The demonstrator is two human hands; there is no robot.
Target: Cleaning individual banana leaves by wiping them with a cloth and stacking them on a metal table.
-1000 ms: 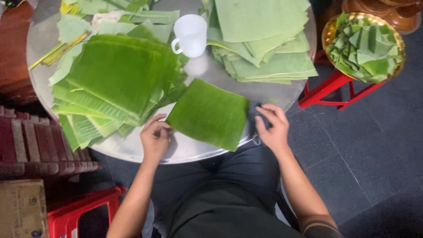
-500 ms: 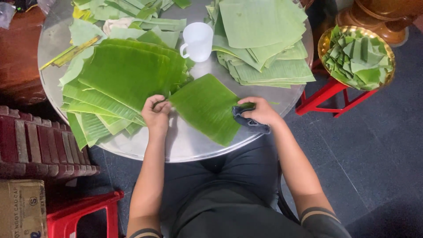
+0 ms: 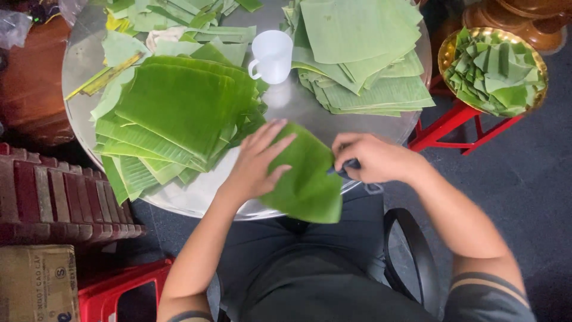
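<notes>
A single head-worn camera looks steeply down from close above the seated person's lap. It faces the round metal desk (image 3: pixel 298 110), which fills the upper frame, with the forearms entering from the bottom edge.

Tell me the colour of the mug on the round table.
White, plain; the mug shows best in the head view, standing between the leaf stacks.
</notes>
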